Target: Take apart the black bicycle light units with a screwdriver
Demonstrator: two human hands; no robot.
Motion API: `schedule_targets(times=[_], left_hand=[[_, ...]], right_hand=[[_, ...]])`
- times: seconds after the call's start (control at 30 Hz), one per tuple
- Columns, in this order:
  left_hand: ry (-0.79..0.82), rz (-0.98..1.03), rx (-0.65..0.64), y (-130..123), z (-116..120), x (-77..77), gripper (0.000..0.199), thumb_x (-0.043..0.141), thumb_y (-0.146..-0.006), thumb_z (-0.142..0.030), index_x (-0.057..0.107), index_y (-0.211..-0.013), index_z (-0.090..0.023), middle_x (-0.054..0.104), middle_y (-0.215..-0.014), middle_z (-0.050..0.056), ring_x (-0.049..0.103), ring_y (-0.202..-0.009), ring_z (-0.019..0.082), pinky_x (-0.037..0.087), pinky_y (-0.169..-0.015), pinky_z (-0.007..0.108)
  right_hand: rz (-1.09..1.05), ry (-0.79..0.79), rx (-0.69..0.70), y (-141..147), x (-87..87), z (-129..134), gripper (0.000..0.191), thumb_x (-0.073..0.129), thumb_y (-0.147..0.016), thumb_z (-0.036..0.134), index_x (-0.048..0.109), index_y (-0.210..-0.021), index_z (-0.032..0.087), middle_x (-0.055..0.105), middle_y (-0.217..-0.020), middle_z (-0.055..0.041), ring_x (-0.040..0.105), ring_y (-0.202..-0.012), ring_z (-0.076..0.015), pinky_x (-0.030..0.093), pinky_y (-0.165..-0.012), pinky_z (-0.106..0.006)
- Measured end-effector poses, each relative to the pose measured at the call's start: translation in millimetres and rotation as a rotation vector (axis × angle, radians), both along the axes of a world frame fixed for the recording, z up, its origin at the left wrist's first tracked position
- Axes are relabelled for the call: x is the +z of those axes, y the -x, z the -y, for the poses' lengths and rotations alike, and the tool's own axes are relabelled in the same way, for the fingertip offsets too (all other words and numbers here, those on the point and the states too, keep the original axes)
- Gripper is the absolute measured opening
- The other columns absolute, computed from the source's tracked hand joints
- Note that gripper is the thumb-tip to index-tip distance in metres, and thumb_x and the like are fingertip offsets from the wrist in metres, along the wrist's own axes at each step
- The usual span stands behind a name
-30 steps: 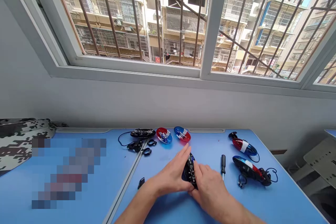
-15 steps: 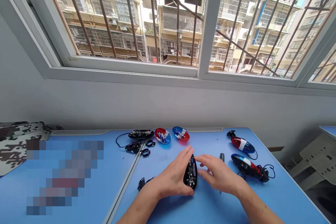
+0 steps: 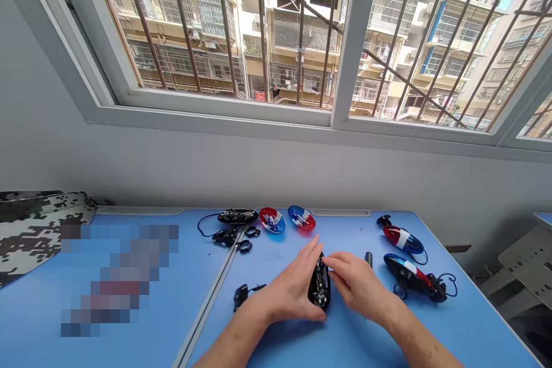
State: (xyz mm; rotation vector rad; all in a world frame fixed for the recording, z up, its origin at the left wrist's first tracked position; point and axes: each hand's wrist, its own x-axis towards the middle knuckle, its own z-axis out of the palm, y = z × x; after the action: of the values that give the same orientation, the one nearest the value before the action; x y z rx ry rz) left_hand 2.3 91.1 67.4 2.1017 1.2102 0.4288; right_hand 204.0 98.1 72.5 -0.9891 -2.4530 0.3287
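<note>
My left hand is wrapped along the left side of a black oval horn-light base, with its thumb at the near end and fingers at the far end. Small electronic parts show inside the open base, which stands on the blue table. At the base's upper right edge, my right hand has thumb and fingertips pinched together; whatever lies between them is hidden. A black clamp with a cable lies left of my left wrist. Partly behind my right hand is a dark screwdriver-like handle.
Another open black base lies at the back, beside black clamp rings. Two red-and-blue covers rest nearby. On the right are two assembled red-and-blue units with cables. A camouflage cloth covers the far left.
My right hand's fingers have closed into a pinch at the base's upper edge. My left hand keeps its hold. The whole view has shifted slightly.
</note>
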Motion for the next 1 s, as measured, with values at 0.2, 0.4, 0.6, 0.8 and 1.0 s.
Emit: schedule_targets(times=[0.2, 0.4, 0.6, 0.8, 1.0], left_hand=[[-0.009, -0.013, -0.013, -0.7, -0.9, -4.2, 0.117, 0.077, -0.056, -0.030, 0.012, -0.153, -0.015, 0.004, -0.161, 0.016, 0.003, -0.147, 0.035, 0.018, -0.118, 0.049], [-0.002, -0.022, -0.015, -2.7, -0.4, -2.5, 0.120, 0.079, -0.055, -0.030, 0.011, -0.153, -0.013, 0.003, -0.161, 0.018, 0.002, -0.147, 0.035, 0.018, -0.119, 0.047], [0.025, -0.001, -0.005, -7.1, 0.1, -3.6, 0.126, 0.082, -0.053, -0.039, 0.010, -0.152, -0.010, 0.000, -0.159, 0.022, 0.001, -0.146, 0.036, 0.013, -0.119, 0.050], [-0.034, 0.088, 0.004, -11.3, 0.3, -10.3, 0.115, 0.080, -0.051, -0.030, 0.019, -0.147, -0.016, 0.023, -0.153, 0.020, 0.019, -0.142, 0.039, 0.022, -0.117, 0.051], [-0.121, 0.115, -0.066, -12.1, -1.4, -14.9, 0.109, 0.076, -0.051, -0.024, 0.019, -0.143, -0.021, 0.027, -0.147, 0.016, 0.021, -0.140, 0.039, 0.022, -0.117, 0.051]], right_hand=[[0.026, -0.039, -0.012, 0.1, -1.2, -0.7, 0.034, 0.040, -0.093, 0.014, 0.063, -0.118, 0.018, 0.069, -0.108, -0.0121, 0.066, -0.095, -0.0218, 0.054, -0.080, -0.033], [0.079, -0.059, -0.031, 2.0, -1.6, 2.4, 0.034, 0.042, -0.091, 0.011, 0.062, -0.116, 0.019, 0.068, -0.109, -0.0113, 0.065, -0.097, -0.0224, 0.054, -0.080, -0.033], [0.112, -0.096, -0.097, 7.5, -5.5, 5.0, 0.027, 0.042, -0.089, 0.010, 0.062, -0.106, 0.016, 0.068, -0.099, -0.0113, 0.063, -0.089, -0.0221, 0.051, -0.075, -0.031], [0.005, -0.085, -0.142, 7.6, -16.8, -3.0, 0.031, 0.040, -0.084, 0.003, 0.060, -0.102, 0.019, 0.064, -0.089, -0.0060, 0.061, -0.080, -0.0178, 0.045, -0.068, -0.026], [-0.094, -0.176, -0.208, 10.2, -24.8, -4.3, 0.037, 0.038, -0.076, -0.003, 0.060, -0.094, 0.021, 0.063, -0.084, -0.0044, 0.058, -0.075, -0.0177, 0.040, -0.064, -0.025]])
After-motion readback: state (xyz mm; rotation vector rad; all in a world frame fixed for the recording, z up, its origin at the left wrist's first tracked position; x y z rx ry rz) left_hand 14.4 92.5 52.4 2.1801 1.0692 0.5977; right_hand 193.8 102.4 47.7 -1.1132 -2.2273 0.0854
